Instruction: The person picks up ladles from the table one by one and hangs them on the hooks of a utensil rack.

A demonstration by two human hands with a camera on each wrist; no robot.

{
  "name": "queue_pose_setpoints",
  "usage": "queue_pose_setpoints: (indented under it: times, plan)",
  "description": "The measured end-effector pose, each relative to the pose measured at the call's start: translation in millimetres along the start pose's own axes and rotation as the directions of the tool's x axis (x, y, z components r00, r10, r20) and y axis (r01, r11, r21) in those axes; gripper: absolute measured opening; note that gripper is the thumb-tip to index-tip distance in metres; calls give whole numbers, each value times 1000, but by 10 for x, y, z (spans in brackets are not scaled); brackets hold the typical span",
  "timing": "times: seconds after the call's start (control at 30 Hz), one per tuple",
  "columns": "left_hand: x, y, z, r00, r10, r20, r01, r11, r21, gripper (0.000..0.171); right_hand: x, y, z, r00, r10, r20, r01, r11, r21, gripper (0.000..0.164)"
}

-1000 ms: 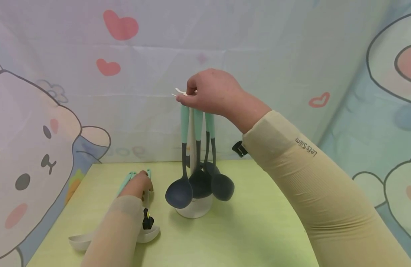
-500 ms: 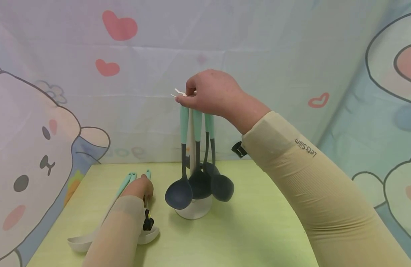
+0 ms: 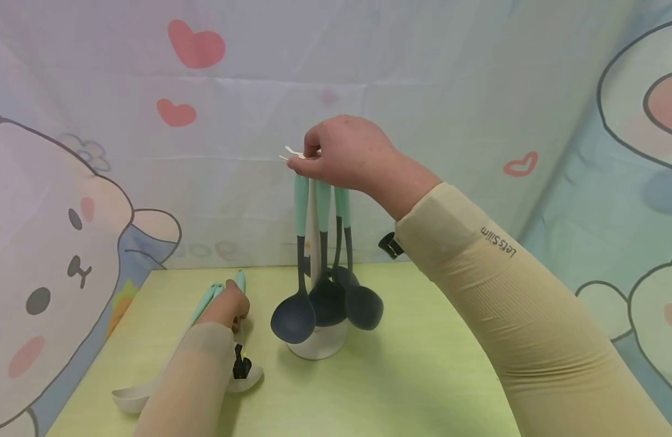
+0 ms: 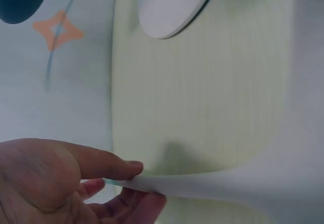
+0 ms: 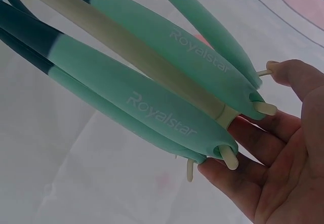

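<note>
My left hand [image 3: 227, 305] pinches a pale grey cooking spoon [image 4: 202, 184] between thumb and fingers, near where its mint handle [image 3: 240, 279] begins. In the head view, the forearm and wrist camera partly cover this spoon. My right hand [image 3: 352, 152] grips the top of a white utensil rack [image 3: 318, 345], among its hooks. From those hooks hang several dark utensils with mint handles, including a ladle [image 3: 293, 318] at front left. In the right wrist view, my thumb touches one hook [image 5: 265, 73] and the fingers reach behind the rack's top.
A pale ladle [image 3: 132, 397] and another mint handle [image 3: 218, 288] lie left of my left forearm on the light green table [image 3: 417, 370]. Behind the table hangs a printed cloth [image 3: 248, 127]. A black wrist camera [image 3: 390, 244] sits beneath my right wrist.
My left hand and the spoon have shifted slightly upward and away, with more of the mint handle showing beyond the hand. My right hand keeps its grip on the rack, essentially still.
</note>
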State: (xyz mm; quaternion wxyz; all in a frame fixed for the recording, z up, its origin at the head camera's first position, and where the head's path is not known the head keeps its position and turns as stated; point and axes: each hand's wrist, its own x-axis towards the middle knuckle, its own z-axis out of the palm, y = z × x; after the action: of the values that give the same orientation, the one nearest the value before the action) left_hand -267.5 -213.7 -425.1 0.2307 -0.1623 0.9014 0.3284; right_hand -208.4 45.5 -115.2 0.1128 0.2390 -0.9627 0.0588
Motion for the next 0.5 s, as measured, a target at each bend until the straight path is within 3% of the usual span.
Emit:
queue_pose_setpoints:
  times: [0.13,0.23,0.37,0.5]
  plan:
    - [45,4,-34,998,32,-52,-38,992,-119,74,11,13,8,1000,-2,0,2,1000,-3,37]
    - [46,4,-59,994,68,-80,-80,984,-160,63,22,26,22,1000,-2,-1,2,1000,-6,37]
    - [31,13,-88,982,127,-140,-143,984,-111,59,26,43,38,1000,-3,-5,3,1000,0,36]
    - [-9,31,-136,959,178,-222,-190,981,-36,58,30,61,45,1000,-4,-10,4,1000,5,35]
